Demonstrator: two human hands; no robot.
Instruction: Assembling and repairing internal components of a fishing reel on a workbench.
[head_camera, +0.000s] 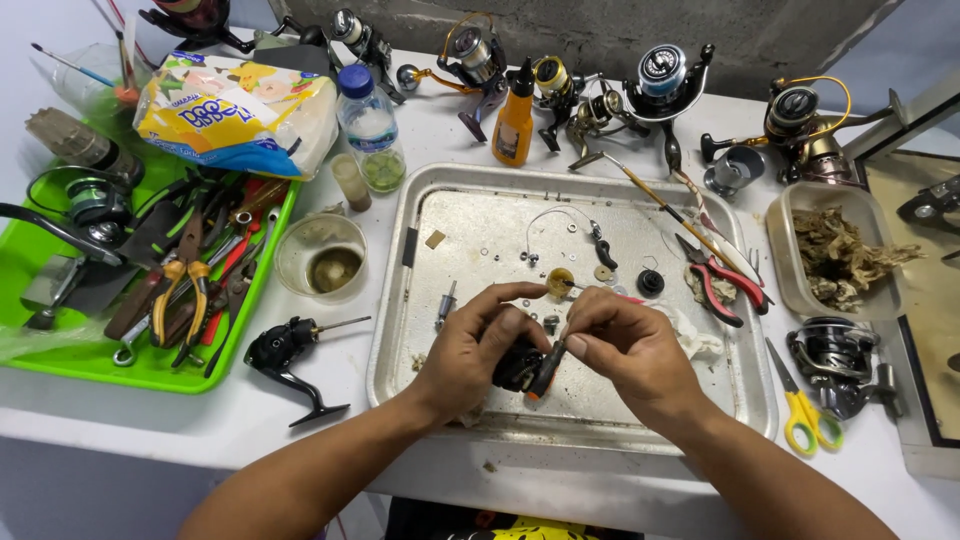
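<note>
White worktable (300, 410) fills most of the view, its near edge running left to right. Far side: rough grey concrete wall (620, 25), unpainted, with paler bluish wall to the far right. Right edge: a dark-framed panel (915, 300) with a tan surface, possibly a mirror or tray, hard to tell. Light is even and soft, with faint shadows.

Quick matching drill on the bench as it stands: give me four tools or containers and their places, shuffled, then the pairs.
1. red-handled pliers
2. yellow-handled scissors
3. orange squeeze bottle
4. black reel body

a. on the table, right of the metal tray
b. in the left hand
c. upright behind the tray
d. in the tray, right side

Pairs: 1-d, 2-a, 3-c, 4-b
</note>
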